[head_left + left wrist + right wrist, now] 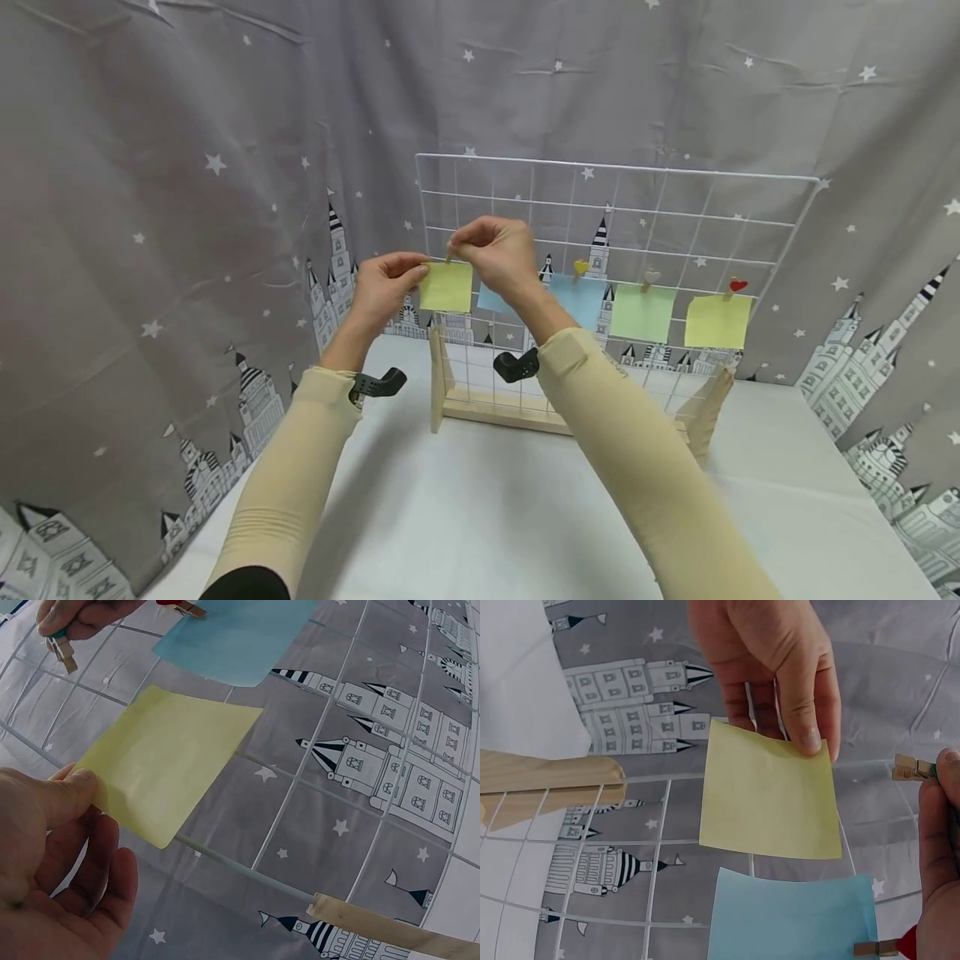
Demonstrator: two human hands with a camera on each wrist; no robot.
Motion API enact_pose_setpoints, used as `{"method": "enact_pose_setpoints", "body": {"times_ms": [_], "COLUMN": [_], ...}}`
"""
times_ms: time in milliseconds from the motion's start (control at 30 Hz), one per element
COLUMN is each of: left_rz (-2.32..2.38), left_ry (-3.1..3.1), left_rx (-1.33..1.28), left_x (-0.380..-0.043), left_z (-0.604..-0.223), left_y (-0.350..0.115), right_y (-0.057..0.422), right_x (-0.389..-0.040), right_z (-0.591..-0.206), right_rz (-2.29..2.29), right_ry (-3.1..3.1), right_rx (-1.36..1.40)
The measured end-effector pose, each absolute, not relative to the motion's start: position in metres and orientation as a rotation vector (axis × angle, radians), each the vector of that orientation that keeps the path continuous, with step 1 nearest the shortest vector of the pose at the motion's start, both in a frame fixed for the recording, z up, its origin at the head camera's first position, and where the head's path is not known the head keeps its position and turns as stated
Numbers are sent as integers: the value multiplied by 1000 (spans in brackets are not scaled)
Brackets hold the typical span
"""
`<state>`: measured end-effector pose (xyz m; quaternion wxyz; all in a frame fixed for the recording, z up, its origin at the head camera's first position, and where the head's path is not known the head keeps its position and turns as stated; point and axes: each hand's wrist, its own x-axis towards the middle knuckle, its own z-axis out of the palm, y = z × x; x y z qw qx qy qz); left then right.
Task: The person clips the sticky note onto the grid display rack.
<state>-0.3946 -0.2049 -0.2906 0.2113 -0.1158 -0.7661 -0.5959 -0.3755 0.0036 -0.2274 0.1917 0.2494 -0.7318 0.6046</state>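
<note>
My left hand pinches a yellow paper note by its outer edge, thumb in front, against the left end of a white wire grid rack. Between the thumb and fingers of my right hand is a small wooden clothespin with a green piece on its end. In the right wrist view this clothespin stands apart from the note's top edge. Beside the yellow note hangs a blue note, held by a clothespin with a red piece; the right hand and forearm partly cover that note in the head view.
Farther right on the grid hang another blue note, a green note and a yellow note, each under a heart-topped clothespin. Wooden feet carry the rack on a white table. A grey castle-print curtain stands behind.
</note>
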Motion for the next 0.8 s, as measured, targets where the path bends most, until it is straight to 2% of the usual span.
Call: {"method": "enact_pose_setpoints", "body": {"times_ms": [800], "left_rz": [-1646], "left_ry": [-2107], "left_rx": [-328], "left_x": [-399], "left_z": [-288], "left_y": [-205], "right_y": [-24], "right_x": [-385], "right_z": [-228], "right_rz": [1294], "right_ry": [-2227], "right_rx": [482]}}
